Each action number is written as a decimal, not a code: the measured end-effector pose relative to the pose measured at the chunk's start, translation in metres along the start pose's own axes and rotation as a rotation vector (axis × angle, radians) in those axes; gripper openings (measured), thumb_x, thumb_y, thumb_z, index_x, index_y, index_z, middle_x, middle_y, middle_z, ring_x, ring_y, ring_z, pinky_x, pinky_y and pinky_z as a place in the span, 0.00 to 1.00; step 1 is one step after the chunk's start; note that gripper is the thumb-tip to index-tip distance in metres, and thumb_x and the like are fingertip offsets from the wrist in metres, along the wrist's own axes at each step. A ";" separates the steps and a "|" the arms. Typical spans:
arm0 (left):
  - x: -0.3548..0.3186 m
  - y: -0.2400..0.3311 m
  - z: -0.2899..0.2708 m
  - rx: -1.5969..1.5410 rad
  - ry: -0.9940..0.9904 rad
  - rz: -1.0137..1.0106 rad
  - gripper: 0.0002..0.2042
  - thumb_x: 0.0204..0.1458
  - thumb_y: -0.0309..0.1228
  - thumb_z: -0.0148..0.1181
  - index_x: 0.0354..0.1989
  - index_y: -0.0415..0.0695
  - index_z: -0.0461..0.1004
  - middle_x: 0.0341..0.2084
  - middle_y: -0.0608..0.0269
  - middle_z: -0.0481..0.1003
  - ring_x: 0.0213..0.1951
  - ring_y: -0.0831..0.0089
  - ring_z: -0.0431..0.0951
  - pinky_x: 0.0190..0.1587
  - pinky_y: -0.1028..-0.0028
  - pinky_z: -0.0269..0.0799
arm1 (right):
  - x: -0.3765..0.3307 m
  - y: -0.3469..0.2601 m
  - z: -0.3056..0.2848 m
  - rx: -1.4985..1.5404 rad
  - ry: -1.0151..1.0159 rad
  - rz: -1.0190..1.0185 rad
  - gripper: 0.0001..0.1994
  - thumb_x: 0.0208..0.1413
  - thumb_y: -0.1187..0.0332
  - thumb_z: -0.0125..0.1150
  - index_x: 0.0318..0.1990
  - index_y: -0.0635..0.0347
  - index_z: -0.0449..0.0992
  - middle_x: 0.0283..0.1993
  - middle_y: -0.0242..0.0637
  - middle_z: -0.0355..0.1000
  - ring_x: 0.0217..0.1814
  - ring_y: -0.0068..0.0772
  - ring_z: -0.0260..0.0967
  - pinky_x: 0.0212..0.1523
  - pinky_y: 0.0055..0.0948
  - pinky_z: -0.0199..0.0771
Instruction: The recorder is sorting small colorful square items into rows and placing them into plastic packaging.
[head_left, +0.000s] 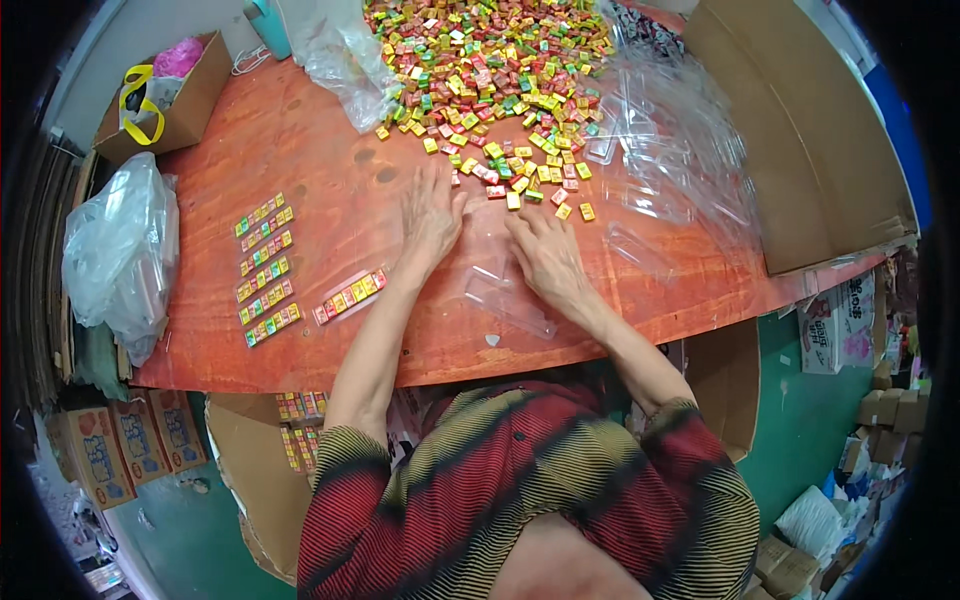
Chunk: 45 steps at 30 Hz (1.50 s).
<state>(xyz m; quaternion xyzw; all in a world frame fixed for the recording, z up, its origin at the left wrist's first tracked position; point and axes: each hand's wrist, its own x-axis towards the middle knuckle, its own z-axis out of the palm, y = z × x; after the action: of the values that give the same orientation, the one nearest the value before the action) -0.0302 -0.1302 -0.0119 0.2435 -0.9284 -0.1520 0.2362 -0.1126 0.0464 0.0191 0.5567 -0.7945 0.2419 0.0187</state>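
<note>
Reddish wooden tabletop (300, 160) fills most of the view, with cardboard boxes and a green floor around it. Across its far side spreads a big heap of small wrapped candies (480, 70) in red, green, yellow and orange, beside a loose pile of clear plastic trays (670, 150). The left hand (432, 215) lies flat and spread on the wood, fingers toward the near edge of the heap, gripping nothing. The right hand (545, 255) rests palm down on an empty clear tray (510, 295) just in front of the person, fingers reaching toward the stray candies; whether it pinches one I cannot tell. To the left lie six filled strips in a column (265, 270), with a seventh filled strip (350, 295) (set apart, nearer the arm) just beside the left forearm.

The likely trouble, as I judge it: the tray is light and slick, so a sweeping hand could push it off the near edge, and the forearm could nudge the lone strip.
</note>
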 end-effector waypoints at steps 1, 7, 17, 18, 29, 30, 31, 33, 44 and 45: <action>0.003 0.001 0.005 0.012 -0.025 -0.005 0.23 0.51 0.35 0.49 0.57 0.44 0.58 0.57 0.49 0.56 0.58 0.48 0.55 0.56 0.52 0.53 | -0.011 0.007 0.004 0.002 0.013 -0.008 0.17 0.47 0.68 0.56 0.46 0.59 0.67 0.49 0.43 0.63 0.53 0.44 0.58 0.51 0.42 0.57; 0.006 0.000 0.016 0.035 -0.147 0.006 0.22 0.51 0.34 0.49 0.56 0.45 0.59 0.58 0.50 0.55 0.59 0.47 0.54 0.56 0.46 0.49 | -0.042 0.051 -0.009 -0.174 0.075 -0.002 0.15 0.46 0.71 0.54 0.44 0.59 0.68 0.48 0.42 0.63 0.52 0.45 0.58 0.50 0.42 0.57; -0.022 0.015 0.009 -0.208 -0.028 0.031 0.18 0.50 0.30 0.50 0.51 0.41 0.63 0.53 0.49 0.61 0.57 0.52 0.58 0.58 0.57 0.51 | 0.053 0.022 0.019 0.068 0.235 -0.063 0.16 0.44 0.74 0.50 0.44 0.61 0.69 0.40 0.45 0.67 0.38 0.47 0.65 0.34 0.38 0.67; -0.016 0.015 0.010 -0.269 0.076 0.030 0.18 0.51 0.30 0.50 0.51 0.41 0.63 0.53 0.48 0.61 0.57 0.53 0.58 0.59 0.58 0.51 | 0.065 0.024 0.032 0.050 0.195 -0.053 0.15 0.44 0.73 0.49 0.43 0.61 0.69 0.39 0.43 0.66 0.38 0.46 0.65 0.34 0.37 0.68; -0.045 0.003 0.002 -0.499 -0.116 0.020 0.22 0.48 0.28 0.53 0.54 0.39 0.61 0.52 0.46 0.62 0.54 0.52 0.61 0.57 0.62 0.55 | 0.026 0.032 0.021 -0.043 -0.017 -0.125 0.14 0.46 0.74 0.47 0.43 0.58 0.70 0.43 0.40 0.66 0.41 0.43 0.65 0.39 0.35 0.67; -0.045 0.005 -0.010 -0.475 -0.090 -0.008 0.23 0.48 0.27 0.53 0.54 0.39 0.60 0.53 0.47 0.61 0.53 0.55 0.63 0.55 0.65 0.58 | 0.024 0.031 0.013 -0.028 -0.008 -0.039 0.15 0.46 0.76 0.49 0.45 0.58 0.70 0.45 0.42 0.66 0.43 0.44 0.65 0.40 0.34 0.67; -0.045 0.006 -0.019 -0.449 -0.064 -0.036 0.23 0.48 0.25 0.53 0.55 0.38 0.59 0.53 0.48 0.61 0.52 0.59 0.65 0.53 0.67 0.62 | 0.023 0.030 0.007 -0.029 -0.015 -0.034 0.15 0.46 0.76 0.49 0.45 0.58 0.70 0.45 0.42 0.66 0.43 0.44 0.65 0.40 0.34 0.67; -0.048 0.003 -0.030 -0.425 -0.089 -0.101 0.23 0.46 0.24 0.55 0.53 0.38 0.60 0.50 0.50 0.63 0.49 0.59 0.67 0.51 0.68 0.64 | 0.022 0.023 -0.002 0.029 0.051 0.121 0.15 0.47 0.75 0.52 0.45 0.58 0.70 0.44 0.42 0.66 0.43 0.44 0.65 0.41 0.35 0.67; -0.031 0.028 -0.016 -0.259 -0.053 -0.130 0.11 0.42 0.28 0.60 0.33 0.38 0.68 0.27 0.55 0.67 0.34 0.58 0.70 0.36 0.63 0.65 | 0.033 -0.002 0.053 0.149 0.087 0.024 0.12 0.47 0.74 0.50 0.41 0.64 0.67 0.33 0.47 0.64 0.38 0.49 0.64 0.38 0.41 0.65; -0.032 0.031 -0.015 -0.259 -0.051 -0.135 0.11 0.42 0.28 0.60 0.33 0.38 0.68 0.27 0.55 0.67 0.34 0.58 0.70 0.36 0.63 0.65 | 0.031 -0.002 0.051 0.145 0.102 -0.014 0.12 0.47 0.75 0.49 0.41 0.64 0.67 0.34 0.47 0.65 0.39 0.48 0.64 0.39 0.40 0.65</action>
<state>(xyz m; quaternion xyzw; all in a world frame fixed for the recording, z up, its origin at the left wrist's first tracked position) -0.0096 -0.0898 0.0008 0.2688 -0.8883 -0.2921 0.2311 -0.1103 -0.0023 -0.0158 0.5489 -0.7690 0.3269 0.0206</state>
